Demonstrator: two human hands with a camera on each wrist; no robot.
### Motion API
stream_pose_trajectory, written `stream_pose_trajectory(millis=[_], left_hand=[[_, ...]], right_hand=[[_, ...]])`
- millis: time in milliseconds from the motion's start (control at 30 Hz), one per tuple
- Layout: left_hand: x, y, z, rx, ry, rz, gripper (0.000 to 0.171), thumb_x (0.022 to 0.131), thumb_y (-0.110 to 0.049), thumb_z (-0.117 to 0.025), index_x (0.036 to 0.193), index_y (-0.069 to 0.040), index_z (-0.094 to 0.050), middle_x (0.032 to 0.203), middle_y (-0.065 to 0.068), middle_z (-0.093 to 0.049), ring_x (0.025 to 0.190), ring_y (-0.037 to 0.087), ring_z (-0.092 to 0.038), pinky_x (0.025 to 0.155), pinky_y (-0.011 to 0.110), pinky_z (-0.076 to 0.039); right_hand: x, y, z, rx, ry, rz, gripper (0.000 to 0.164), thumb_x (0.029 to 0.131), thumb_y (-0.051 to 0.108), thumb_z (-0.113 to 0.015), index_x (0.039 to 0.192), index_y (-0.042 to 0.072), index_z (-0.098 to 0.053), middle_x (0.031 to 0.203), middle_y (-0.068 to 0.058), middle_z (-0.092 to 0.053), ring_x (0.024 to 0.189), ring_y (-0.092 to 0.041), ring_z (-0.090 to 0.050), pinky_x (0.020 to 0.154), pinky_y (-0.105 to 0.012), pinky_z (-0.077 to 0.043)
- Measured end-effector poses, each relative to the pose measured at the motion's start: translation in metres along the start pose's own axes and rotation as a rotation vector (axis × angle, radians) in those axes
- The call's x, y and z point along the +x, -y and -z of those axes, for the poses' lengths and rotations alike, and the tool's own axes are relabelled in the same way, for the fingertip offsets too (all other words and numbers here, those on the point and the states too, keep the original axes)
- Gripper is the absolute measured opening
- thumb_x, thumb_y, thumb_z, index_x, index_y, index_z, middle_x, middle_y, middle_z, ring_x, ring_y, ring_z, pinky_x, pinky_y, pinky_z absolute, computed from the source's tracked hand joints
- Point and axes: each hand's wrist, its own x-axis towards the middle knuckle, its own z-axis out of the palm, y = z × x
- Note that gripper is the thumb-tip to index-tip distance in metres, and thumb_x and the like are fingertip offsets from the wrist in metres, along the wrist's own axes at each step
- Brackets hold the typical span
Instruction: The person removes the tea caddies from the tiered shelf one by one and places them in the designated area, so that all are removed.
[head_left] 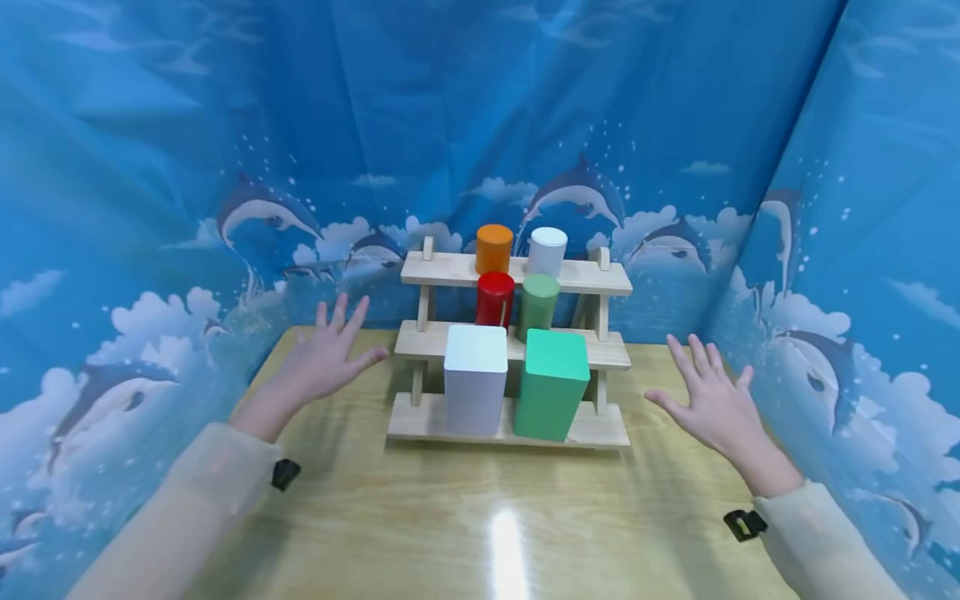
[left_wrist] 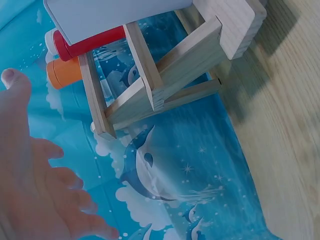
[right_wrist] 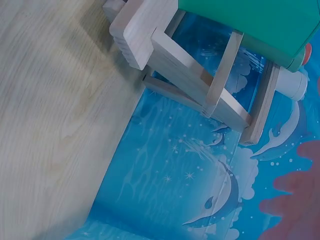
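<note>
A three-tier wooden shelf point(head_left: 427, 419) stands between my hands. Its bottom tier bears a white box point(head_left: 476, 387) and a green box point(head_left: 553, 392). A red cylinder point(head_left: 495, 297) and a pale green cylinder point(head_left: 538, 304) are on the middle tier. On top sit an orange cylinder point(head_left: 494, 248) and a white cylinder point(head_left: 547, 252). My left hand point(head_left: 322, 358) hovers left of the shelf, fingers spread, holding nothing. To the right of the shelf, my right hand point(head_left: 712, 404) is also spread and holds nothing. Both hands are apart from the shelf.
The shelf rests on a light wood table point(head_left: 420, 517) toward its back edge. Blue curtains point(head_left: 405, 108) printed with dolphins and clouds hang behind and along both sides. Small black devices point(head_left: 745, 525) sit at both wrists.
</note>
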Motion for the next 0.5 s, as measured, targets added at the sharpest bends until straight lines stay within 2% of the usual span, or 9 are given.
stream_pose_trajectory(millis=[33, 100, 200, 267, 333, 400, 500], left_hand=[[0.002, 0.001, 0.0, -0.017, 0.005, 0.004, 0.096, 0.083, -0.076, -0.025, 0.149, -0.015, 0.007, 0.151, 0.022, 0.011, 0.132, 0.05, 0.009, 0.092, 0.078, -0.007], [0.005, 0.002, 0.0, -0.061, 0.014, 0.008, 0.095, 0.083, -0.076, -0.025, 0.149, -0.016, 0.009, 0.151, 0.021, 0.013, 0.132, 0.049, 0.009, 0.09, 0.076, -0.022], [0.008, 0.003, 0.001, -0.148, -0.001, 0.018, 0.095, 0.083, -0.075, -0.028, 0.149, -0.018, 0.009, 0.152, 0.017, 0.012, 0.134, 0.046, 0.007, 0.09, 0.073, -0.028], [0.01, 0.004, 0.001, -0.208, -0.053, 0.009, 0.093, 0.084, -0.073, -0.033, 0.15, -0.019, 0.005, 0.153, 0.016, 0.008, 0.136, 0.043, 0.002, 0.093, 0.069, -0.03], [0.012, 0.004, 0.001, -0.257, -0.124, -0.006, 0.09, 0.085, -0.07, -0.037, 0.15, -0.018, -0.002, 0.154, 0.014, 0.0, 0.137, 0.041, -0.005, 0.101, 0.067, -0.019], [0.015, 0.004, 0.001, -0.286, -0.187, -0.032, 0.086, 0.087, -0.067, -0.04, 0.151, -0.018, -0.008, 0.154, 0.014, -0.008, 0.137, 0.039, -0.013, 0.103, 0.064, -0.019], [0.019, 0.003, 0.002, -0.309, -0.221, -0.054, 0.085, 0.087, -0.065, -0.043, 0.15, -0.017, -0.014, 0.152, 0.015, -0.015, 0.135, 0.04, -0.02, 0.103, 0.063, -0.023]], right_hand=[[0.001, 0.0, 0.0, 0.006, -0.007, 0.002, 0.087, 0.088, 0.062, -0.046, 0.151, 0.018, -0.005, 0.149, -0.028, -0.014, 0.132, -0.051, -0.012, 0.087, -0.081, 0.003], [0.002, 0.0, 0.0, 0.035, -0.029, 0.007, 0.088, 0.087, 0.059, -0.049, 0.151, 0.018, -0.005, 0.149, -0.027, -0.013, 0.132, -0.051, -0.014, 0.088, -0.081, 0.0], [0.003, 0.002, -0.002, 0.099, -0.093, 0.019, 0.089, 0.087, 0.055, -0.055, 0.151, 0.019, -0.006, 0.152, -0.023, -0.005, 0.126, -0.054, -0.025, 0.089, -0.08, -0.009], [0.004, 0.004, -0.005, 0.143, -0.15, 0.028, 0.089, 0.086, 0.052, -0.059, 0.151, 0.017, -0.009, 0.153, -0.019, -0.003, 0.12, -0.056, -0.032, 0.089, -0.079, -0.016], [0.005, 0.007, -0.006, 0.181, -0.197, 0.028, 0.087, 0.087, 0.049, -0.059, 0.15, 0.016, -0.01, 0.154, -0.017, -0.002, 0.114, -0.058, -0.038, 0.089, -0.077, -0.021], [0.006, 0.009, -0.007, 0.213, -0.238, 0.024, 0.083, 0.088, 0.046, -0.059, 0.15, 0.014, -0.013, 0.153, -0.017, -0.008, 0.113, -0.057, -0.039, 0.087, -0.074, -0.029], [0.009, 0.011, -0.007, 0.261, -0.28, 0.014, 0.078, 0.091, 0.041, -0.057, 0.15, 0.012, -0.015, 0.15, -0.02, -0.02, 0.114, -0.054, -0.041, 0.083, -0.07, -0.036]])
